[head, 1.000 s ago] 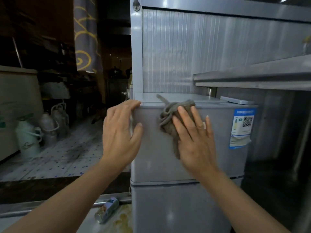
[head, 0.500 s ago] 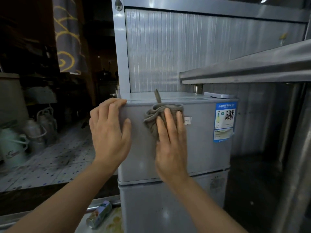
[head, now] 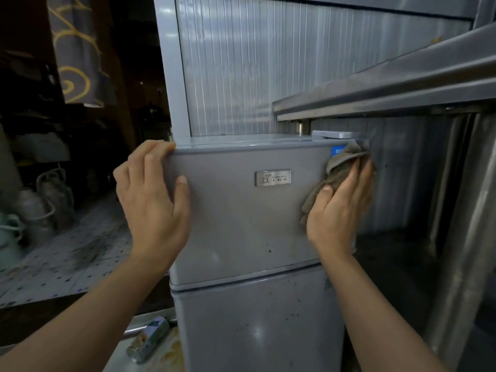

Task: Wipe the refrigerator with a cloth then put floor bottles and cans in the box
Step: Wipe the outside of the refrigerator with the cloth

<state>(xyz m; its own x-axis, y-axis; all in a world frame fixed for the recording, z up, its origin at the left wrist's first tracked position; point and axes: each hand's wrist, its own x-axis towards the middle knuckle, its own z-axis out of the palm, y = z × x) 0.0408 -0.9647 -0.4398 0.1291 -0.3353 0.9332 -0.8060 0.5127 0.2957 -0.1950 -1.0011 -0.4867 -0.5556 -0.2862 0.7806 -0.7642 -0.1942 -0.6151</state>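
While the right hand (head: 339, 208) presses the cloth (head: 339, 163) flat-fingered at the fridge (head: 241, 224) door's top right corner, it may slip off the edge. Left hand (head: 153, 194), grip released, braces the left edge; can (head: 149, 338) lies on the floor, a likely trip risk.

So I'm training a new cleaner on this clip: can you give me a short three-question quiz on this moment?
1. True or false: the cloth is at the fridge door's right edge.
2. Which hand braces the door's top left corner? A) left hand B) right hand
3. What lies on the floor at the lower left of the fridge?

Key: 1 true; 2 A; 3 a can.
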